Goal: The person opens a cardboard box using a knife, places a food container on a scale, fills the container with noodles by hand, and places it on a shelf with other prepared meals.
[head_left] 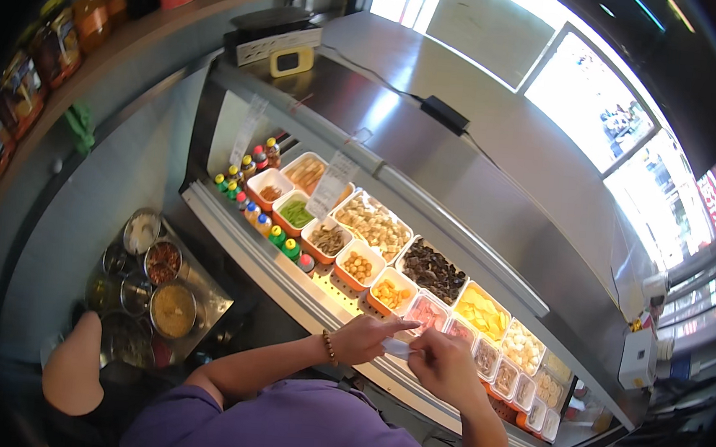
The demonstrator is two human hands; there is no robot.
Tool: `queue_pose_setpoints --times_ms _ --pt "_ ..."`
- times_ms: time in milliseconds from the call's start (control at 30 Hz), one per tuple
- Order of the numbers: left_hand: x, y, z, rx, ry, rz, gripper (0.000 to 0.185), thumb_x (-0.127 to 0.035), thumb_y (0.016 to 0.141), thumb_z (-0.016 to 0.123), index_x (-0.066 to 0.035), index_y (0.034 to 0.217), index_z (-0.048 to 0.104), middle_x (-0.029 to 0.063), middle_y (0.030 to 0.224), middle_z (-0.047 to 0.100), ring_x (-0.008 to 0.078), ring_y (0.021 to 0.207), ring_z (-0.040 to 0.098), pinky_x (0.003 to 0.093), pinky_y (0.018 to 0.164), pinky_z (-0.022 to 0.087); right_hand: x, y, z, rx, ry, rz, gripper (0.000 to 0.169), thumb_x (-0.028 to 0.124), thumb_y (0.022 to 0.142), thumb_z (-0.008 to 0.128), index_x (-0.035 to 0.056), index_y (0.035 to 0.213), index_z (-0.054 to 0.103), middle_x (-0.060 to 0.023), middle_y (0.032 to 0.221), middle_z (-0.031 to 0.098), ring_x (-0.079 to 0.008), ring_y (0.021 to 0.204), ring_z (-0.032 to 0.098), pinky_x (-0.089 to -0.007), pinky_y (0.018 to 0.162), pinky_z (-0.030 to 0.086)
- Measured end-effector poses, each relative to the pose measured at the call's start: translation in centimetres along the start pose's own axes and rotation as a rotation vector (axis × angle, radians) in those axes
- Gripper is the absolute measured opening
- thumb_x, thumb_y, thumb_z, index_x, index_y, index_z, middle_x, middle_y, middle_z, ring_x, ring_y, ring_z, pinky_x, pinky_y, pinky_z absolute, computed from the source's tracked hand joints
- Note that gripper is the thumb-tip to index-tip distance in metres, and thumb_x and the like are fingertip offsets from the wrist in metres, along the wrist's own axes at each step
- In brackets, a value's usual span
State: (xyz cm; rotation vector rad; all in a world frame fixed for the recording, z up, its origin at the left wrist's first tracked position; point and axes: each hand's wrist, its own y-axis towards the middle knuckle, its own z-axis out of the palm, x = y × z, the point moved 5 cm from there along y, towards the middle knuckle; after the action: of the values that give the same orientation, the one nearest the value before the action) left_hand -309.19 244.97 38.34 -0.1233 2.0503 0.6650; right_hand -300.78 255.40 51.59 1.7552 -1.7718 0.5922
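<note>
My left hand point(359, 341), a beaded bracelet at its wrist, is in front of the display case with its index finger stretched to the right. A small white slip point(396, 347), perhaps paper, spans the gap to my right hand point(445, 364). My right fingers pinch its right end; the left end meets my left fingers, partly hidden. Just beyond my hands, inside the lit case, are a tub of pink sliced meat point(428, 313), a tub of orange pieces point(391, 293), black fungus point(433, 270) and yellow slices point(482, 311).
The case's steel top point(368, 98) carries a black power adapter point(445, 115) and a yellow-framed device point(292, 62). Paper slips point(334, 185) hang at the opening. Seasoning bowls point(173, 310) stand low at left. Bottles point(90, 13) line a wooden shelf point(127, 32).
</note>
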Motion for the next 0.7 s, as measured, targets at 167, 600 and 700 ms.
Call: queue_pose_setpoints --times_ms 167,600,700 --pt "11.1 -6.2 -3.0 -0.001 0.467 -0.361 0.046 -0.001 0.081 0.054 -0.005 0.126 0.064 0.0148 0.081 0.070 0.0279 0.063 0.066 0.0403 0.060 0.052 -1.3 -2.5 -3.2 -0.156 0.014 0.117 0.003 0.001 0.078 0.064 0.0022 0.078 0.062 -0.0048 0.061 0.060 -0.0109 0.050 0.055 -0.0259 0.050 0.043" --pt "4.6 4.7 -21.4 -0.573 0.818 0.017 0.027 -0.014 0.085 0.059 -0.003 0.109 0.059 0.0166 0.141 0.053 0.0358 0.121 0.050 0.0483 0.101 0.039 -4.3 -1.8 0.8 -0.135 0.210 0.200 0.004 -0.002 0.077 0.064 0.0003 0.080 0.061 -0.0022 0.066 0.061 -0.0062 0.057 0.055 -0.0223 0.052 0.044" --pt "4.9 5.0 -20.8 -0.560 0.849 0.024 0.026 -0.015 0.084 0.060 -0.003 0.108 0.059 0.0154 0.143 0.052 0.0347 0.120 0.050 0.0471 0.100 0.040 -5.0 -2.2 0.8 -0.182 0.204 0.235 0.004 0.000 0.076 0.065 0.0007 0.079 0.063 -0.0027 0.060 0.058 -0.0072 0.051 0.051 -0.0234 0.049 0.041"
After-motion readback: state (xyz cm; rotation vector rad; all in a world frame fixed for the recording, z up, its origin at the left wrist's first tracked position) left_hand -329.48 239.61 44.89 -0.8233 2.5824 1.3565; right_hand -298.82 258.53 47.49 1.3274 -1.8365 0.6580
